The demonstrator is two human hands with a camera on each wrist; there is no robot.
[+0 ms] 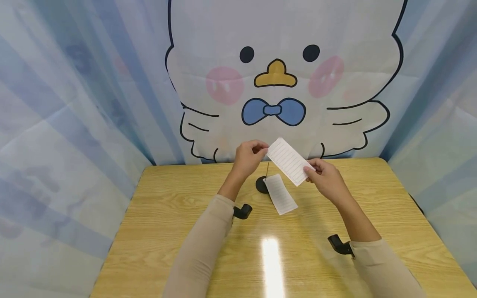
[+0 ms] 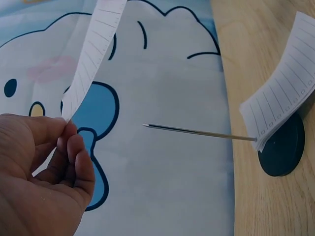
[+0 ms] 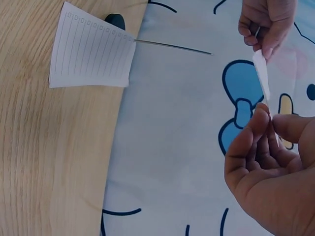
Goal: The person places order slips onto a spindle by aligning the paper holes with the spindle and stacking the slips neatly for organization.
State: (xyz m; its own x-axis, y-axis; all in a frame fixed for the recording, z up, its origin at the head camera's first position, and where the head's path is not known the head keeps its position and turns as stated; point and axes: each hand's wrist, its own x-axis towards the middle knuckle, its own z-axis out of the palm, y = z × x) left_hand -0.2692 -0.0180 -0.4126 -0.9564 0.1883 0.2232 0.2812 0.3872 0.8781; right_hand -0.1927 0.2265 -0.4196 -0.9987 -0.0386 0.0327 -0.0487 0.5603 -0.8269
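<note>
A lined paper slip (image 1: 290,161) is held up between both hands, tilted, above the table's far part. My left hand (image 1: 249,158) pinches its upper left corner between thumb and fingertips. At the lower right end my right hand (image 1: 325,177) pinches it, thumb on the printed side. Below stands a paper spike, its thin metal rod (image 2: 197,132) rising from a round black base (image 1: 261,185). Other lined slips (image 1: 280,194) are pierced by one corner low on that rod and fan out over the base. The rod's pointed tip shows bare in both wrist views.
The wooden table (image 1: 167,231) reaches back to a curtain (image 1: 272,136) printed with a white cartoon bird. Black camera mounts (image 1: 243,211) sit at both wrists, by the beige sleeves (image 1: 201,248). Light reflects off the table's near middle.
</note>
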